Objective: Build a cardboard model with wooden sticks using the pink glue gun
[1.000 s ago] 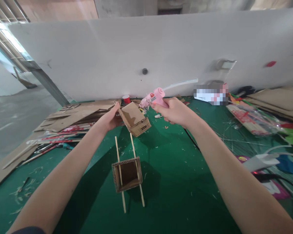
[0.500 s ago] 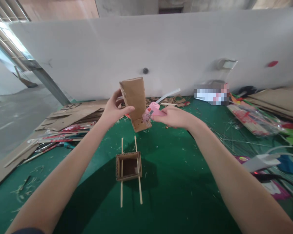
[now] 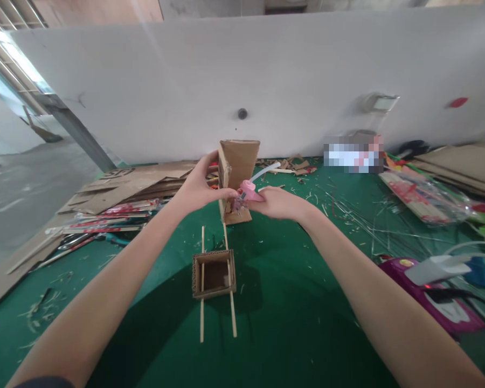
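Observation:
My left hand [image 3: 204, 186] grips the left side of an upright folded cardboard piece [image 3: 244, 161], its thumb in front and its fingers behind. In my right hand [image 3: 278, 202] is a pink glue gun [image 3: 248, 192] with a clear glue stick poking out of its back. The gun's nozzle end is close to the lower inner part of the cardboard; whether it touches I cannot tell. Nearer to me on the green table stands a small open cardboard box [image 3: 213, 295], with two thin wooden sticks [image 3: 233, 318] running through it and out both sides.
Flat cardboard sheets [image 3: 105, 191] and wrapped packets lie at the left. A purple power strip [image 3: 436, 302] with plugs and cables sits at the right, near clear thin rods [image 3: 364, 226]. Cardboard scraps [image 3: 295, 164] lie before the white wall panel [image 3: 178, 81].
The cardboard piece has turned and shifted right and slightly down, so its left side face now shows. My left hand moved right with it; the glue gun moved slightly left and down.

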`<state>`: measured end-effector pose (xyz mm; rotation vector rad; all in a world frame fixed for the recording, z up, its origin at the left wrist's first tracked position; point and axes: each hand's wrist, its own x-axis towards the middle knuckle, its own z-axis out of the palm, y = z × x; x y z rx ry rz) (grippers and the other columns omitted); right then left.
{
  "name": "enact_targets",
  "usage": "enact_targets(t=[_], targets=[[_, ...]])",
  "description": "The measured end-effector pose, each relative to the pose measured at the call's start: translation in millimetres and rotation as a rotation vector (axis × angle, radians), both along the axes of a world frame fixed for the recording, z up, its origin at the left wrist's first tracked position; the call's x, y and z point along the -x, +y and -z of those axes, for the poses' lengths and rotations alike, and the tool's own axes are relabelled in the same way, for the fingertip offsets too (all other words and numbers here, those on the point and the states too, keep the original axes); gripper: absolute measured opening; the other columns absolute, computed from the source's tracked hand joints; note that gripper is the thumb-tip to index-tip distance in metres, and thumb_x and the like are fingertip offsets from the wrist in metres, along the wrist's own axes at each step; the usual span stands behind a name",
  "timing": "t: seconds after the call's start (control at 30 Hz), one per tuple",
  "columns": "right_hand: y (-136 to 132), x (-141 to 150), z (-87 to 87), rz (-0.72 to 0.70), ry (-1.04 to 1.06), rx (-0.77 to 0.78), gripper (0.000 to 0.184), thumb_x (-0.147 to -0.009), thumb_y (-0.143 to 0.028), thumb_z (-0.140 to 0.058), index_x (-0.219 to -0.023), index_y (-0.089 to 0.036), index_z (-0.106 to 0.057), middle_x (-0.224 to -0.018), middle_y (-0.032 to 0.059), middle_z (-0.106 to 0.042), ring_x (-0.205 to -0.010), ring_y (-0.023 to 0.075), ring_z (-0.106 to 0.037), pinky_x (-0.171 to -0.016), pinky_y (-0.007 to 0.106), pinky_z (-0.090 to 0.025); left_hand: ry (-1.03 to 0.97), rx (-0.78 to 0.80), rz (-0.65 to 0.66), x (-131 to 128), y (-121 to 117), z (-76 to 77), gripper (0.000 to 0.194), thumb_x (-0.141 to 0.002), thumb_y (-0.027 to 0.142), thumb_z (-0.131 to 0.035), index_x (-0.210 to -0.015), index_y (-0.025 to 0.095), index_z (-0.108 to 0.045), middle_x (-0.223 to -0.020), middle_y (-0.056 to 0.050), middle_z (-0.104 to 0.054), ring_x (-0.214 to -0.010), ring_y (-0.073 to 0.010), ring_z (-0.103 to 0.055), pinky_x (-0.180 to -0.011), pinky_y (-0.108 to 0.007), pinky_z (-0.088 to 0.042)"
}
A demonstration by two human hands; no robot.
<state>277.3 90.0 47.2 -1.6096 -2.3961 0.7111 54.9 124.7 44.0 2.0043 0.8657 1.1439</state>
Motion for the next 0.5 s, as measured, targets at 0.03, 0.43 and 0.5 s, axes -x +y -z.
enact_targets(t=[0.03,0.43,0.5], targets=[[0.0,0.0,-0.2,-0.005,-0.006,-0.01,0.051,-0.091,-0.055,-0.042,-0.054,-0.021,-0.032,-0.051,0.0002,-0.041,-0.05,0.0138,-0.043,-0.053,0.032,-0.03,0.0,0.004,-0.002,-0.1,-0.1,-0.3,0.094,-0.059,0.038,-0.088,-0.14,0.029,-0.042,-0.145,-0.014,-0.045,-0.127,-0.0376,-0.049,-0.087,-0.043,-0.056],[1.4,4.7,4.3,0.031,-0.071,-0.052,0.049,-0.09,-0.055,-0.041,-0.055,-0.021,-0.035,-0.049,0.0008,-0.044,-0.05,0.0144,-0.045,-0.053,0.031,-0.032,0.048,-0.043,-0.001,1.5,4.3,2.4,0.095,-0.059,0.038,-0.088,-0.14,0.028,-0.04,-0.143,-0.014,-0.046,-0.123,-0.0339,-0.052,-0.082,-0.039,-0.058],[2.0,4.2,4.2,0.018,-0.084,-0.045,0.05,-0.091,-0.054,-0.04,-0.055,-0.021,-0.035,-0.049,0.0009,-0.043,-0.05,0.0143,-0.045,-0.053,0.031,-0.032,0.053,-0.048,0.003,2.2,5.5,3.7,0.096,-0.059,0.039,-0.088,-0.14,0.029,-0.039,-0.142,-0.014,-0.047,-0.123,-0.0339,-0.052,-0.082,-0.039,-0.058]])
